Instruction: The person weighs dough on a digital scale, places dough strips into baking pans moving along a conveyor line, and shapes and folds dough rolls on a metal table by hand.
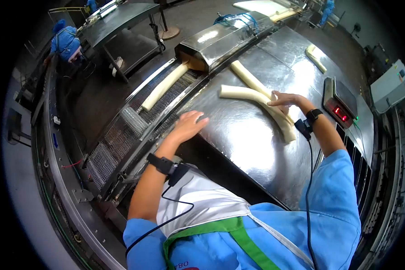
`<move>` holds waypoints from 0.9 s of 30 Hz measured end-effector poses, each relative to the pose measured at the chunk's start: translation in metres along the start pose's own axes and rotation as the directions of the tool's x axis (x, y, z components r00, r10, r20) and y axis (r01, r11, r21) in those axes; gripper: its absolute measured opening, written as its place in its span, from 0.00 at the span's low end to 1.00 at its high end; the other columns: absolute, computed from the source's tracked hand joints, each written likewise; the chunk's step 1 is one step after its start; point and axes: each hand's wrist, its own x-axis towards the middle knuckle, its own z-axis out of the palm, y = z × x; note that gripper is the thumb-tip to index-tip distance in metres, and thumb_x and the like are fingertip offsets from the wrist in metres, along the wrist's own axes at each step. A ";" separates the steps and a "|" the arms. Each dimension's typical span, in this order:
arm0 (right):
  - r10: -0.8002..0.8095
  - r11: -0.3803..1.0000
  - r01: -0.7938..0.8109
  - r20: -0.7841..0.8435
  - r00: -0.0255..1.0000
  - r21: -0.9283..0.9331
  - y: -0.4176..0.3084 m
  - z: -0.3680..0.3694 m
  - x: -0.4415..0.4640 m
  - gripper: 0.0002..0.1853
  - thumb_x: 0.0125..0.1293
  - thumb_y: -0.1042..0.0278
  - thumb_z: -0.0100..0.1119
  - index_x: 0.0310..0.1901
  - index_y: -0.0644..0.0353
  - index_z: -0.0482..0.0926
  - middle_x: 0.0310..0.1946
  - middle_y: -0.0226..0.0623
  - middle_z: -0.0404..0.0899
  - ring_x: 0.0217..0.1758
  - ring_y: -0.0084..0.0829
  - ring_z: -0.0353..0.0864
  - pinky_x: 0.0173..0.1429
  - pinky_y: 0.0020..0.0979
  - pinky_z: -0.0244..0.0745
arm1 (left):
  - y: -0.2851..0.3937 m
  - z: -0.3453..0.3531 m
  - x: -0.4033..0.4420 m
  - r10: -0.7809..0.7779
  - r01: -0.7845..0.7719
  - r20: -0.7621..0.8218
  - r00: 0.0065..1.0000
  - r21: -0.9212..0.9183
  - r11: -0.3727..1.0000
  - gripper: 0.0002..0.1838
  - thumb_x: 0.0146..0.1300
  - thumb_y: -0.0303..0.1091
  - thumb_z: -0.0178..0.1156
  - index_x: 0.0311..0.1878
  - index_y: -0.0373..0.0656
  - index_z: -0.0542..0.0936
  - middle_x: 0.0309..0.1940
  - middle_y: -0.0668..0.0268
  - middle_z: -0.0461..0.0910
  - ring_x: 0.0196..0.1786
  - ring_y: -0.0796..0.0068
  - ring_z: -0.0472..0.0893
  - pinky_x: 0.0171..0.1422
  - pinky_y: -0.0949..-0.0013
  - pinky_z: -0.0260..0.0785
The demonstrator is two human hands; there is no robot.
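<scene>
Two long pale dough rolls lie crossing on the steel table, a nearer dough roll [245, 93] and a farther dough roll [249, 76]. My right hand [287, 100] is over them where they meet, fingers apart and fingertips at the nearer roll; firm contact is hard to judge. My left hand [187, 127] hovers by the table's left edge beside the conveyor, fingers spread and holding nothing. On the mesh conveyor belt [121, 146], another dough roll [165, 86] lies with its far end at the opening of a metal housing [216, 42].
A scale [342, 101] with red digits stands on the steel table [225, 130] at the right. Farther back lies a smaller dough piece [316, 58]. A person in blue [66, 42] is at the far left, near another metal table [121, 22]. Cables hang from both my wrists.
</scene>
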 end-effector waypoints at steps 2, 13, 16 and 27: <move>-0.030 0.999 0.029 -0.066 0.997 -0.018 0.006 0.004 0.010 0.57 0.38 0.31 0.53 0.58 0.71 0.42 0.58 0.58 0.45 0.62 0.46 0.46 0.62 0.39 0.48 | -0.020 -0.004 -0.008 -0.019 0.019 -0.004 1.000 -0.025 0.999 0.28 0.54 0.54 0.45 0.51 0.42 0.67 0.54 0.59 0.61 0.59 0.59 0.56 0.60 0.60 0.47; -0.344 0.881 0.078 -0.519 0.782 -0.466 -0.044 0.026 0.080 0.39 0.41 0.57 0.63 0.57 0.42 0.54 0.62 0.41 0.37 0.64 0.52 0.37 0.50 0.67 0.49 | -0.076 0.007 -0.048 -0.096 0.102 -0.186 0.978 0.020 0.995 0.23 0.51 0.49 0.51 0.48 0.46 0.70 0.53 0.58 0.62 0.58 0.57 0.56 0.59 0.58 0.48; -0.422 0.843 0.091 -0.546 0.724 -0.530 -0.056 0.025 0.097 0.11 0.53 0.64 0.46 0.40 0.51 0.67 0.61 0.39 0.44 0.64 0.51 0.40 0.54 0.65 0.44 | -0.069 -0.007 -0.061 -0.124 0.112 -0.253 0.959 -0.060 0.992 0.21 0.50 0.46 0.53 0.46 0.47 0.71 0.52 0.57 0.62 0.58 0.58 0.55 0.59 0.57 0.48; -0.140 0.990 0.090 -0.618 0.774 -0.112 -0.048 -0.023 0.149 0.33 0.38 0.45 0.61 0.48 0.49 0.67 0.49 0.56 0.58 0.49 0.54 0.61 0.50 0.45 0.61 | -0.125 -0.052 -0.047 -0.260 0.478 -0.631 0.731 0.201 0.855 0.29 0.44 0.37 0.58 0.53 0.48 0.63 0.56 0.60 0.57 0.60 0.59 0.52 0.58 0.51 0.43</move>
